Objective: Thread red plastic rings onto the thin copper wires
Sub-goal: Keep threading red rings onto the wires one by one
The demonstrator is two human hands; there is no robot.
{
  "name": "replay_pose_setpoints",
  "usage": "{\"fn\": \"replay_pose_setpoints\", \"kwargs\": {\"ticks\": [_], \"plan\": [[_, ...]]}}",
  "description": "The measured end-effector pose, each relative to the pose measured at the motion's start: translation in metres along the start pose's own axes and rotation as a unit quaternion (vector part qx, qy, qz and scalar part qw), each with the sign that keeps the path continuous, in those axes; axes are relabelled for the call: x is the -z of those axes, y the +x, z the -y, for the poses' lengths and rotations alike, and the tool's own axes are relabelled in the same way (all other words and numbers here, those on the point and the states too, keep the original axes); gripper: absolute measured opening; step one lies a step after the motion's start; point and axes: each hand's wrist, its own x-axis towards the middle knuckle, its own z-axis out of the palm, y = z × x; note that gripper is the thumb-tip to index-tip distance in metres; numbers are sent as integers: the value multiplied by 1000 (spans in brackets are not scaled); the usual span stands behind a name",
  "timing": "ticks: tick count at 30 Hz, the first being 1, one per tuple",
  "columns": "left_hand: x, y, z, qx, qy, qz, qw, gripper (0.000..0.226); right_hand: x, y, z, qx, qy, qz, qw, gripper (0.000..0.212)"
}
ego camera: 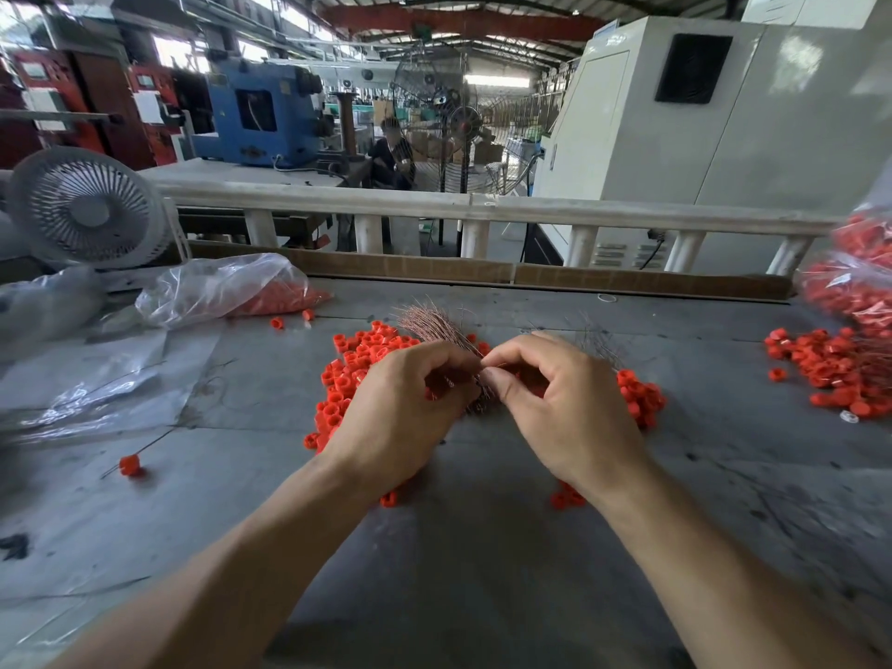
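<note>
Both hands meet over the middle of the table (482, 548). The left hand (400, 417) has its fingers curled round the lower end of a wire bundle (434, 325), whose copper tips fan out toward 11 o'clock above the knuckles. The right hand (560, 408) pinches thumb against forefinger at the bundle, seemingly on a single strand; whether a ring sits between those fingertips cannot be told.

Loose rings (357, 359) lie heaped under and around both hands, spilling to 9 o'clock and 3 o'clock of them. A second heap (830, 369) lies well apart at 3 o'clock, below full bags (859, 287). A half-empty bag (227, 292) lies at 10 o'clock, and one ring on a wire (129, 465) lies alone at 8 o'clock.

The wires look hair-thin, light and springy, likely to kink or slip, so a strand is best pinched close to its tip to keep it stiff. The rings seem hard, light and smooth, apt to roll; hold one by its outer wall, bore facing the wire.
</note>
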Motion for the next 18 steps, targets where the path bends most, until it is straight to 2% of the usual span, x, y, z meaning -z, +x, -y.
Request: {"fn": "replay_pose_setpoints", "kwargs": {"ticks": [5,9,11,18], "plan": [[1,1,0,-20,-22,-11,1000,17,-4,0,7,26,44,-6,999,9],[2,2,-3,1,-118,-21,993,16,-7,-3,5,-39,163,19,986,34],[0,3,-3,15,-169,-22,985,15,-8,-3,4,-52,166,34,984,38],[4,4,-5,66,-292,-33,954,2,-8,-3,-2,-52,139,12,989,11]]}}
